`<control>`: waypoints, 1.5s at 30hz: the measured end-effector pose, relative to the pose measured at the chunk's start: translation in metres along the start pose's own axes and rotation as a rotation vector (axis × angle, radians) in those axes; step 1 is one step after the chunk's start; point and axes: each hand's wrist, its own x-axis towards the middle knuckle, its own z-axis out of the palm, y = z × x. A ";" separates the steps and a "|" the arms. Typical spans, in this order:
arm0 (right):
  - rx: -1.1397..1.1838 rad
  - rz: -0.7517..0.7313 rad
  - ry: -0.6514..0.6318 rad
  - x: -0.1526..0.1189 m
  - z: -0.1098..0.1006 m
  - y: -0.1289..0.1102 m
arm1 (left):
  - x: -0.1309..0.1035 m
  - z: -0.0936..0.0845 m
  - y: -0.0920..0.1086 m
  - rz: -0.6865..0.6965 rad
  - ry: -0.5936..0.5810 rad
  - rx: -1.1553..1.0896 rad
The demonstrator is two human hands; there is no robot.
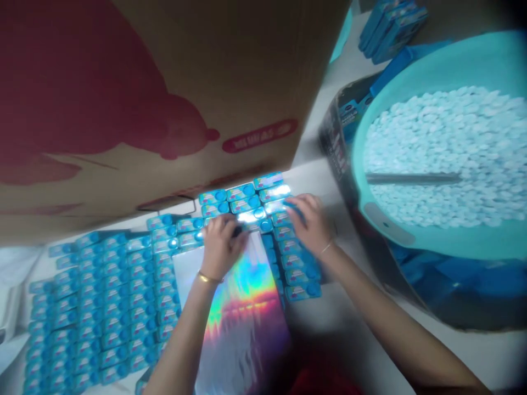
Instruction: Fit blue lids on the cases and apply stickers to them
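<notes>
My left hand (222, 244) rests at the top edge of a shiny rainbow-reflecting sheet (242, 307), over the rows of small blue boxes or tins (115, 296). Its fingers are bent, and a dark gap shows between thumb and fingers. My right hand (312, 227) is at the right end of the upper rows, fingers bent and apart, tips at the end of a glossy blue tin (276, 206). Blur hides the exact contact. The sheet covers part of the rows, and its lower part lies between my forearms.
A large cardboard box (255, 71) with red print stands behind the rows. At right, a turquoise basin (382, 225) of small pale pieces, with a flat grey strip (414, 178) in it, sits over a dark container (341, 148) of blue packaging. Blue packs (391, 30) stand farther back.
</notes>
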 end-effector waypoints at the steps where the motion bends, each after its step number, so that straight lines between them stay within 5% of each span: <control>1: -0.009 -0.034 -0.054 -0.006 0.004 -0.016 | -0.011 -0.003 -0.006 0.000 -0.029 0.033; 7: -0.162 -0.180 -0.331 -0.024 0.044 -0.068 | -0.036 -0.003 -0.011 0.033 -0.032 -0.013; 21: -0.252 -0.151 -0.371 -0.023 0.056 -0.069 | -0.075 0.011 0.000 0.118 0.103 0.058; 25: -0.281 -0.195 -0.368 -0.024 0.061 -0.065 | -0.106 -0.005 0.020 0.112 0.037 -0.102; 28: -0.220 -0.192 -0.337 -0.026 0.057 -0.066 | -0.117 -0.027 0.039 -0.099 0.153 -0.365; 32: 0.158 -0.090 -0.202 -0.036 0.037 -0.077 | -0.097 -0.043 0.055 -0.526 0.473 -0.830; 35: 0.486 0.050 -0.213 -0.049 0.019 -0.088 | -0.074 -0.039 0.059 -0.654 0.499 -1.086; 40: 0.553 0.337 -0.121 -0.058 0.000 -0.082 | -0.048 -0.013 0.066 -0.712 0.390 -1.178; 45: 0.314 0.249 0.007 -0.031 -0.020 -0.039 | -0.005 0.022 0.075 -0.572 0.374 -0.937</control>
